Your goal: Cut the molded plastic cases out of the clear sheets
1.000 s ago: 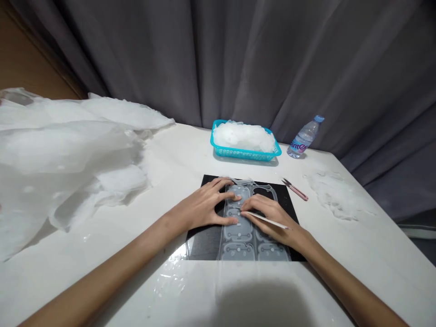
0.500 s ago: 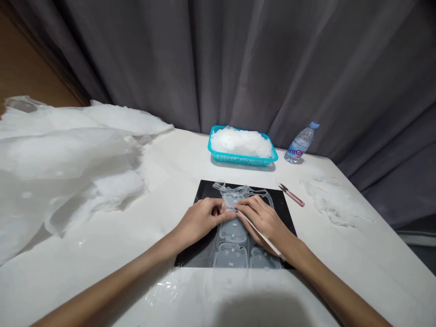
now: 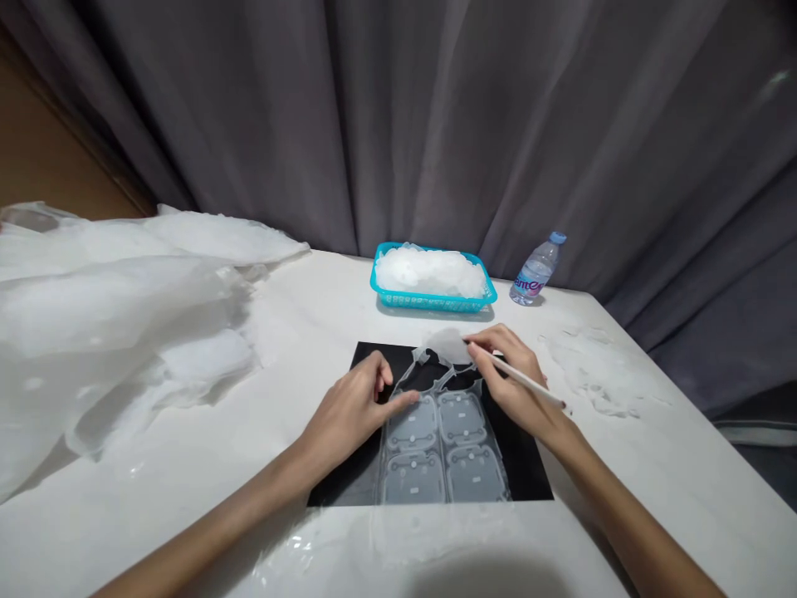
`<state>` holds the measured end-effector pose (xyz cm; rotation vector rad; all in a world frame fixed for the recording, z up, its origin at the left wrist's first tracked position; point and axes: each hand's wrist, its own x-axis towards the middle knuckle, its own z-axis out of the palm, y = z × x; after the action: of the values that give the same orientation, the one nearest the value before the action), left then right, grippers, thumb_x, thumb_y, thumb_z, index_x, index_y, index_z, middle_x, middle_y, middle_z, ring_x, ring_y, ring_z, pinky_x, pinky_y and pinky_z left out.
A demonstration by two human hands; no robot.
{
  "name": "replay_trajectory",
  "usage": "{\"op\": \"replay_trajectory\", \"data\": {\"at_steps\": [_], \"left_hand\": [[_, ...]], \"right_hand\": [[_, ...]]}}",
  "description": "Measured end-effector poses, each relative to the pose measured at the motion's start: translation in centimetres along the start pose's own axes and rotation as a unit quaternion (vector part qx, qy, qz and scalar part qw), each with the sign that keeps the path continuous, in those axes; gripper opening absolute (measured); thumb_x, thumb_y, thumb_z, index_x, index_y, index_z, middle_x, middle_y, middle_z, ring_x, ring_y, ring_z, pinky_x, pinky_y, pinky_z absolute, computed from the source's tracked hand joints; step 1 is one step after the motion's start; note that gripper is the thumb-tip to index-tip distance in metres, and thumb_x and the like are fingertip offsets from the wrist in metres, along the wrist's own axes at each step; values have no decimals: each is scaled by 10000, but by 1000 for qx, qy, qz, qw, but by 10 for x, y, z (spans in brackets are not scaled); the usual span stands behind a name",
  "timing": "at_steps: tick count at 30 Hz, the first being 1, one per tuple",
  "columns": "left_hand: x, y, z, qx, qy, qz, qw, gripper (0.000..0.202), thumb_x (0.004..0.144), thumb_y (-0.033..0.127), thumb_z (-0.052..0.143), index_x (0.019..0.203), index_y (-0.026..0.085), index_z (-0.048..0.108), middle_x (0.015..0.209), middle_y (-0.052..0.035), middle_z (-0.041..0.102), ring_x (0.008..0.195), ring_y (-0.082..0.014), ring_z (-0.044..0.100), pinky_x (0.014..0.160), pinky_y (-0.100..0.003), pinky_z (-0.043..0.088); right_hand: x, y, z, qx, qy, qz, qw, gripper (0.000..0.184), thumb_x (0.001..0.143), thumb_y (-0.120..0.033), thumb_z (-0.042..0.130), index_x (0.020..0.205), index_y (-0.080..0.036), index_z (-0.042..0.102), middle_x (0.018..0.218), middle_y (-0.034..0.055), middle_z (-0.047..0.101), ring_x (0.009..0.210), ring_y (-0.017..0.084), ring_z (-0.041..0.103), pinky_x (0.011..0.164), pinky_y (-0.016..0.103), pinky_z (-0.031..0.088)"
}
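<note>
A translucent moulded sheet (image 3: 411, 477) with several rounded-rectangle pieces lies on a black board (image 3: 529, 477). My left hand (image 3: 354, 403) rests at the sheet's left side, its thumb stretched onto an upper piece and its other fingers curled, holding nothing. My right hand (image 3: 507, 365) grips a slim white pen-like tool (image 3: 526, 382), whose back end points toward my wrist. A loose translucent piece (image 3: 447, 345) is at the right fingertips, above the sheet's torn far edge. Whether the fingers or the tool's tip hold that piece, I cannot tell.
A blue basket (image 3: 436, 304) heaped with whitish translucent pieces stands behind the board. A water bottle (image 3: 536, 270) is to its right. Film scraps (image 3: 598, 374) lie at right. Large bags of white material (image 3: 112, 307) fill the left. A grey curtain (image 3: 411, 124) hangs behind.
My right hand has moved away from the left, up and to the right, with the tool and a loosened piece near its fingertips. My left fingers have parted from the sheet's upper part. The pink snips are now mostly hidden.
</note>
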<state>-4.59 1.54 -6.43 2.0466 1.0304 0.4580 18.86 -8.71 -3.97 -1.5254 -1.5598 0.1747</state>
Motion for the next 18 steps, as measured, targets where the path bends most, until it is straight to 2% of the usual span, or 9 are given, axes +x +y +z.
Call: {"op": "replay_trajectory", "data": {"at_steps": [2, 4, 6, 8, 10, 12, 14, 16, 18], "left_hand": [[-1, 7, 0, -86, -10, -28, 996, 527, 900, 709, 574, 788, 194, 582, 673, 2, 596, 638, -185, 571, 601, -280, 377], [0, 10, 2, -204, -75, -54, 975, 621, 960, 737, 434, 817, 168, 637, 721, -47, 668, 696, -215, 639, 641, -302, 445], [2, 9, 6, -284, -119, -51, 950, 563, 952, 685, 524, 910, 147, 688, 843, -75, 730, 807, -230, 681, 732, -316, 490], [4, 4, 10, -318, -135, -25, 938, 427, 889, 561, 706, 1020, 154, 700, 932, -61, 747, 868, -218, 686, 798, -305, 491], [4, -2, 15, -330, -152, -6, 932, 417, 856, 488, 773, 1107, 169, 677, 964, -48, 747, 875, -210, 689, 797, -295, 488], [1, -4, 18, -316, -156, 8, 936, 389, 883, 494, 751, 1083, 178, 643, 925, -32, 733, 837, -198, 680, 753, -280, 477], [-3, -2, 19, -274, -141, 21, 951, 352, 927, 516, 701, 1011, 189, 601, 864, -5, 695, 782, -175, 643, 694, -258, 441], [-6, 2, 17, -232, -129, 33, 963, 344, 967, 533, 638, 969, 197, 570, 817, 20, 636, 729, -152, 583, 649, -248, 399], [-7, 6, 15, -198, -133, 48, 970, 350, 1006, 544, 565, 945, 200, 556, 773, 39, 564, 679, -135, 519, 615, -246, 364]], "right_hand": [[-11, -21, 3, 20, -55, -5, 998, 181, 1040, -247, 545, 1101, -237, 715, 1029, 66, 673, 981, 219, 652, 884, 347, 500], [-20, -37, 5, 64, -151, -7, 986, 223, 1043, -226, 538, 1167, -258, 721, 1016, 49, 665, 926, 194, 647, 848, 327, 502], [-25, -45, 4, 109, -257, -5, 960, 275, 1039, -238, 561, 1272, -292, 696, 967, 20, 655, 859, 174, 629, 825, 317, 505], [-26, -44, 2, 132, -313, -5, 941, 293, 1038, -285, 584, 1312, -310, 687, 942, 7, 654, 856, 176, 615, 847, 332, 503], [-22, -36, 0, 129, -290, -6, 948, 278, 1077, -343, 509, 1227, -303, 740, 982, 25, 662, 947, 198, 610, 924, 372, 482], [-16, -23, 1, 105, -205, -4, 973, 395, 1116, -372, 387, 1141, -282, 771, 1075, 59, 652, 1085, 226, 583, 1020, 417, 434], [-12, -11, 8, 89, -133, 6, 987, 449, 1128, -387, 321, 1159, -259, 751, 1141, 85, 620, 1148, 237, 562, 1057, 431, 410], [-9, -2, 18, 96, -129, 9, 987, 426, 1124, -406, 333, 1153, -241, 725, 1126, 91, 625, 1118, 237, 575, 1022, 423, 427], [-10, 1, 29, 105, -171, 13, 980, 385, 1112, -419, 394, 1045, -233, 724, 1038, 71, 666, 1029, 232, 588, 954, 407, 440]]}}
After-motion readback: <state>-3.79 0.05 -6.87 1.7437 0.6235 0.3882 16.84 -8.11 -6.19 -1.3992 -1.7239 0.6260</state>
